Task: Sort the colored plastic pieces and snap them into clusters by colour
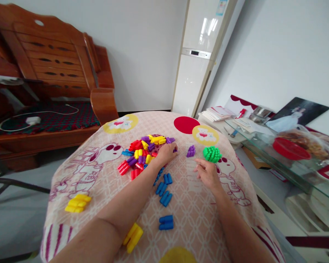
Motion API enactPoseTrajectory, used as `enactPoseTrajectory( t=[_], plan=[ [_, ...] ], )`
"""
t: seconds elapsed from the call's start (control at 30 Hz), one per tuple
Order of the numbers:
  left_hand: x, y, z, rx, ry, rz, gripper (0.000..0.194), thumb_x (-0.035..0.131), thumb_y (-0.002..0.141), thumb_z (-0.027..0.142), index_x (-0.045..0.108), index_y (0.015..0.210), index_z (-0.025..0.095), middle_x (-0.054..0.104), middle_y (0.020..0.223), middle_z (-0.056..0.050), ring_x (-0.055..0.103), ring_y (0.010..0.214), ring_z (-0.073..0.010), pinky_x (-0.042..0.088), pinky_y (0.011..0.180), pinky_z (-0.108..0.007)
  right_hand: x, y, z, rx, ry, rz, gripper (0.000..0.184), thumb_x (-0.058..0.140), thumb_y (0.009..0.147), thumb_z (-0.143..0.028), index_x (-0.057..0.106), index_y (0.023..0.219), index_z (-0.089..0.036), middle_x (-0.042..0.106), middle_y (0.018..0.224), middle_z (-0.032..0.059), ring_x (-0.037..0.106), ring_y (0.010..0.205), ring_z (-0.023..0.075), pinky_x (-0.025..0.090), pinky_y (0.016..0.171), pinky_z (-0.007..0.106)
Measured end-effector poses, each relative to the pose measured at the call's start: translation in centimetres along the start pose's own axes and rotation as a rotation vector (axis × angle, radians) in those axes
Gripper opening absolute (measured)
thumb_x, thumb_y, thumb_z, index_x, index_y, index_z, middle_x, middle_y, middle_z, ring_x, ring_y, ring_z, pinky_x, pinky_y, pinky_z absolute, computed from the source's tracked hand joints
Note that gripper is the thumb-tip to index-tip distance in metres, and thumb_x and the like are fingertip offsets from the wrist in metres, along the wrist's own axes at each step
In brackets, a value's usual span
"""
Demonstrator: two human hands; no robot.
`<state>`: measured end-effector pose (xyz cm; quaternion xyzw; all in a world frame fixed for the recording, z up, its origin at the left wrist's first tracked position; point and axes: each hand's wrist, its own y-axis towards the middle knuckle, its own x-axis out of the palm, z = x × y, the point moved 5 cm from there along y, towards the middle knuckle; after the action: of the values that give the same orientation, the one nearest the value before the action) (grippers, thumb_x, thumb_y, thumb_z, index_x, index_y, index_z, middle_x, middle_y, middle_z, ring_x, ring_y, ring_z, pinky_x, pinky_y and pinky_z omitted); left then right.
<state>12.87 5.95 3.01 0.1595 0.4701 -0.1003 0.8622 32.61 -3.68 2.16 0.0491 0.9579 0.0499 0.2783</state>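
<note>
Left forearm [117, 213] aslant, left hand [167, 153] palm-down at toy pile [139, 155]

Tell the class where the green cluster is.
In the head view, the green cluster lies on the right side of the tablecloth, just beyond the right hand and right of the small purple cluster.

The bare forearms [134, 195] taper smoothly to a bare left hand [167, 153] and bare right hand [208, 175].
</note>
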Motion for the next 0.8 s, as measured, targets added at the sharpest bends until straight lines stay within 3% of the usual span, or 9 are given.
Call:
enactPoseTrajectory(
  t=[0.23, 0.53, 0.8],
  plan=[
    [0.0, 0.5, 0.5, 0.050, -0.113, 0.083, 0.028, 0.068, 0.071, 0.011, 0.064, 0.098, 0.016, 0.065, 0.093, -0.006, 0.063, 0.087, -0.0209, 0.050, 0.085, -0.034, 0.0, -0.1, 0.1, 0.016, -0.011, -0.004, 0.045, 0.048, 0.080, -0.028, 0.070, 0.115, -0.012, 0.074, 0.071, 0.0059, 0.057, 0.042, 0.0129, 0.043, 0.041, 0.023],
    [1.3, 1.0, 3.5, 0.086, -0.001, 0.082, 0.017, 0.058, 0.082, 0.011, 0.062, 0.098, 0.015, 0.066, 0.098, -0.010, 0.062, 0.097, -0.0233, 0.048, 0.089, -0.033, 0.6, 0.4, 0.9, -0.028, -0.067, 0.035, 0.040, 0.049, 0.080, -0.025, 0.072, 0.111, -0.014, 0.074, 0.068, 0.0044, 0.055, 0.042, 0.0123, 0.044, 0.046, 0.024],
    [1.3, 2.7, 4.1, 0.028, -0.004, 0.076, 0.016, 0.059, 0.083, 0.013, 0.067, 0.097, 0.015, 0.070, 0.095, -0.012, 0.066, 0.096, -0.0243, 0.048, 0.087, -0.032, 0.9, 0.5, 1.3, -0.051, -0.139, 0.078, 0.038, 0.049, 0.080, -0.024, 0.075, 0.106, -0.015, 0.073, 0.069, 0.0055, 0.065, 0.059, 0.0181, 0.048, 0.057, 0.026]
  ],
)
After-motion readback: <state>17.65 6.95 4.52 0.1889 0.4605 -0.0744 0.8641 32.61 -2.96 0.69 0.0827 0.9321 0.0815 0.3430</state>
